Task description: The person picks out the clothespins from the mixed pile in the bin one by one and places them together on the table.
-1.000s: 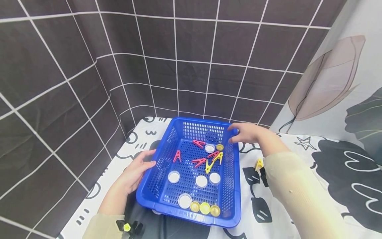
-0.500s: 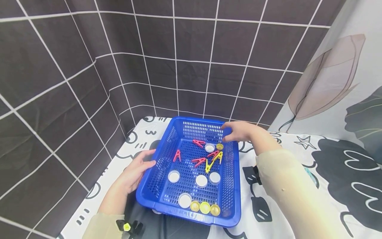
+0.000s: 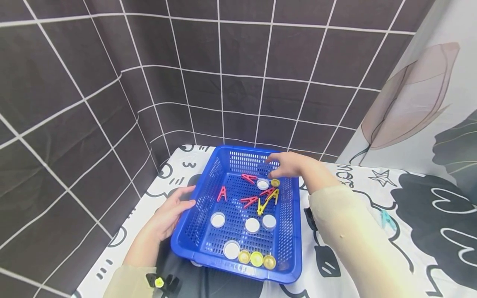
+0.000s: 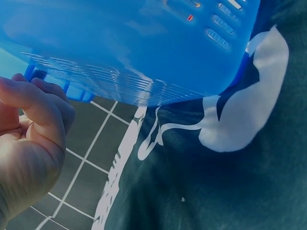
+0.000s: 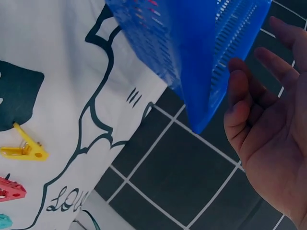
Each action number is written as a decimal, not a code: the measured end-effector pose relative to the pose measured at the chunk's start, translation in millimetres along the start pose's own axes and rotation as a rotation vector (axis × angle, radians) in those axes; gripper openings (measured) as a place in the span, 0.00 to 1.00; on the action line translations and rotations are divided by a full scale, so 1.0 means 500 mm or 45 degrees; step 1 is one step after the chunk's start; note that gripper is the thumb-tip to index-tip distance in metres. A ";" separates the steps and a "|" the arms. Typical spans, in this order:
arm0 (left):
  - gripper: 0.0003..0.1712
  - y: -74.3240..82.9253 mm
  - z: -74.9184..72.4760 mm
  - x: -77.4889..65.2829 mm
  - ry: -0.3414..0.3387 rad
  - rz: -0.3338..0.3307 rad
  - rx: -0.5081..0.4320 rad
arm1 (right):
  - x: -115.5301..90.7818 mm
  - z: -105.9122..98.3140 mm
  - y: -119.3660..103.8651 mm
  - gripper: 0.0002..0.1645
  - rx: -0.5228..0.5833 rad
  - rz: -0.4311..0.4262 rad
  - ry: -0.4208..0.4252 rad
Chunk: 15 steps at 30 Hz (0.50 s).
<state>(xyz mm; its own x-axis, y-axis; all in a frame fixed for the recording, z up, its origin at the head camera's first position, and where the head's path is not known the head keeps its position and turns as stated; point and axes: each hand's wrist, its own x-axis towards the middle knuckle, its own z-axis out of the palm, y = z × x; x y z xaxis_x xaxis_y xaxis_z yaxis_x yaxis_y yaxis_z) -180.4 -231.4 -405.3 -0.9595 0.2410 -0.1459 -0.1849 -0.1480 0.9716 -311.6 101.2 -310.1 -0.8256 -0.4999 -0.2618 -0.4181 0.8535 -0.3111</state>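
A blue plastic basket [image 3: 296, 231] stands before me, holding several round white lids [image 3: 252, 225] and gold lids [image 3: 256, 259]. Red clothespins [image 3: 249, 202] and two yellow clothespins [image 3: 274, 195] also lie on its floor. The left hand [image 3: 167, 215] rests at the basket's left rim, thumb and index finger apart; its fingers look bent in the left wrist view. Over the far right corner, the right hand [image 3: 288, 164] reaches in with thumb and fingers spread, holding nothing. Beneath it are a small white lid [image 3: 262, 184] and a gold lid [image 3: 275, 183].
Right of the basket, a teal clothespin [image 3: 388, 219] lies on the patterned cloth [image 3: 335, 285]. The right wrist view shows a yellow clothespin [image 5: 29, 151] and a red clothespin [image 5: 13, 189] there too. A dark grid-patterned curtain [image 3: 238, 95] hangs behind.
The right hand has moved left, from the basket's right rim to above its inside. Its sleeve has uncovered the teal clothespin and hidden the yellow one outside. The left hand has stayed put.
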 end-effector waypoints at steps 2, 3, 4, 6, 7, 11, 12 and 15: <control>0.33 0.000 0.000 0.001 0.009 -0.009 -0.003 | 0.004 -0.001 -0.005 0.36 -0.015 -0.018 0.003; 0.33 -0.001 0.000 0.002 0.015 -0.016 -0.004 | 0.005 -0.002 -0.007 0.36 -0.016 -0.022 0.003; 0.33 -0.001 0.000 0.004 0.016 -0.018 0.002 | 0.007 -0.003 -0.009 0.36 -0.019 -0.024 0.000; 0.33 -0.002 0.001 0.006 0.027 -0.031 0.006 | 0.009 -0.004 -0.015 0.37 -0.020 -0.024 -0.005; 0.33 -0.003 0.001 0.006 0.028 -0.034 0.011 | 0.010 -0.004 -0.018 0.37 -0.030 -0.036 -0.010; 0.34 -0.004 -0.002 0.004 0.029 -0.032 0.026 | 0.017 -0.003 -0.031 0.37 -0.046 -0.070 -0.025; 0.34 -0.004 -0.003 0.004 0.028 -0.028 0.030 | 0.018 -0.002 -0.034 0.36 -0.046 -0.079 -0.026; 0.34 -0.004 -0.005 0.004 0.021 -0.013 0.033 | 0.023 0.002 -0.040 0.36 -0.023 -0.077 -0.027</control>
<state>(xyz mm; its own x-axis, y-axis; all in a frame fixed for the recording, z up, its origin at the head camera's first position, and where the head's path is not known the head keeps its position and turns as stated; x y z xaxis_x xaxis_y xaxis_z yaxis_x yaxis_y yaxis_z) -182.3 -232.8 -408.0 -0.9610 0.2268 -0.1582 -0.1890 -0.1210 0.9745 -312.7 78.3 -307.9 -0.7907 -0.5531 -0.2624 -0.4737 0.8243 -0.3101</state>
